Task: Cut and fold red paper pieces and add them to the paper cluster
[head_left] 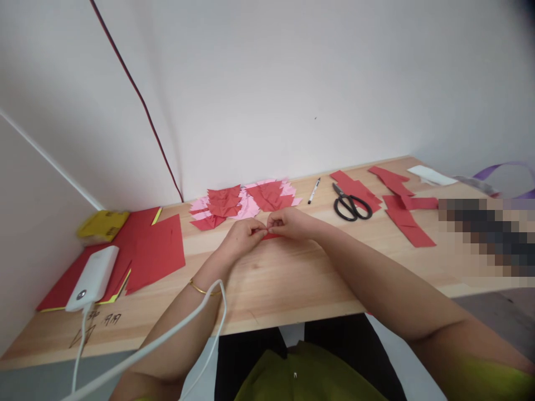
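Near the middle of the wooden table, my left hand (246, 234) and my right hand (286, 224) meet fingertip to fingertip. Both pinch one small piece of red paper (272, 236), mostly hidden under the fingers. Just beyond them lie folded red paper pieces (224, 201) and pink ones (249, 206), stacked in overlapping piles against the wall. A black-handled pair of scissors (351, 207) rests to the right of my right hand, its blades slightly apart. Between the piles and the scissors lies a white pen (314, 191).
Red paper strips (412, 225) are scattered at the right, with a white strip (432, 175) behind. At the left are large red sheets (161, 253), a yellow packet (103, 225) and a white power bank (94, 277). Its white cable (167, 334) crosses over my left forearm.
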{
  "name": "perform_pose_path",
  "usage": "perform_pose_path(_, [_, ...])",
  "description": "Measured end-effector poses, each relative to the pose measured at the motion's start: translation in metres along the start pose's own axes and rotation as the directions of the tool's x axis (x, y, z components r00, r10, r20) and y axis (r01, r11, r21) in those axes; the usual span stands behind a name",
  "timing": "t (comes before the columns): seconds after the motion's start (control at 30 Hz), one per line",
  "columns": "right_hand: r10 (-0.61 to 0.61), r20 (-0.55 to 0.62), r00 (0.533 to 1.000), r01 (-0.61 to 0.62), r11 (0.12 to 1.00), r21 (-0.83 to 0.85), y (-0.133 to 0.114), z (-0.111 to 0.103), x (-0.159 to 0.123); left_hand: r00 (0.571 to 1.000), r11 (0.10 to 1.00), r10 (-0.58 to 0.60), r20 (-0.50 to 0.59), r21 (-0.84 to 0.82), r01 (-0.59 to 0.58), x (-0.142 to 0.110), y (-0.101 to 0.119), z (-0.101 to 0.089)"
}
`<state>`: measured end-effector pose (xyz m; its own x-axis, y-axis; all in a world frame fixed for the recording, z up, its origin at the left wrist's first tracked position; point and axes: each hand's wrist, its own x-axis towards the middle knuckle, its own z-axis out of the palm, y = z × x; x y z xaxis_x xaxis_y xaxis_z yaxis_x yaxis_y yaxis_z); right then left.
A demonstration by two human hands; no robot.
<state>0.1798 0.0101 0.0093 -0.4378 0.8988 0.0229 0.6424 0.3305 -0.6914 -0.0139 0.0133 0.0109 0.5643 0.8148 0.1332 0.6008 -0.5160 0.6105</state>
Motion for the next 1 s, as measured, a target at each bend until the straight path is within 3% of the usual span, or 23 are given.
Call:
perform_pose_path(0.13, [-0.048, -0.017, 0.999, 0.048, 0.998, -0.029, -0.004, 0.0, -0.002, 0.996, 0.992, 0.087, -0.004, 0.096, -0.087, 0.0, 0.005, -0.001])
perform_pose_path(0.23, [-0.065, -0.023, 0.998, 0.066, 0.998, 0.018, -0.006, -0.001, -0.002, 0.996, 0.992, 0.084, -0.011, 0.096, -0.082, 0.0, 0.006, -0.002])
perform_pose_path(0.37, [-0.088, -0.063, 0.994, 0.095, 0.987, 0.131, -0.007, -0.006, -0.002, 0.992, 0.993, -0.076, -0.1, -0.098, 0.066, 0.001, 0.004, -0.004])
perform_pose_path(0.5, [-0.052, -0.091, 0.995, 0.068, 0.981, 0.184, -0.01, -0.014, -0.004, 0.956, 0.935, -0.254, -0.145, -0.288, 0.205, 0.002, 0.002, -0.01])
perform_pose_path(0.67, [-0.002, -0.082, 0.997, 0.027, 0.953, 0.303, -0.011, -0.018, -0.005, 0.942, 0.823, -0.291, -0.17, -0.546, 0.155, 0.004, 0.005, -0.014])
perform_pose_path(0.8, [-0.015, -0.114, 0.993, 0.055, 0.931, 0.361, -0.01, -0.016, -0.004, 0.963, 0.679, -0.263, -0.053, -0.72, 0.146, 0.003, 0.005, -0.008])
perform_pose_path(0.87, [-0.028, -0.13, 0.991, 0.076, 0.921, 0.381, -0.009, -0.015, -0.003, 0.962, 0.67, -0.27, -0.033, -0.725, 0.163, 0.003, 0.004, -0.004])
perform_pose_path(1.0, [-0.044, -0.157, 0.987, 0.104, 0.911, 0.399, -0.007, -0.013, -0.002, 0.934, 0.744, -0.333, -0.128, -0.644, 0.177, 0.003, 0.002, -0.001])
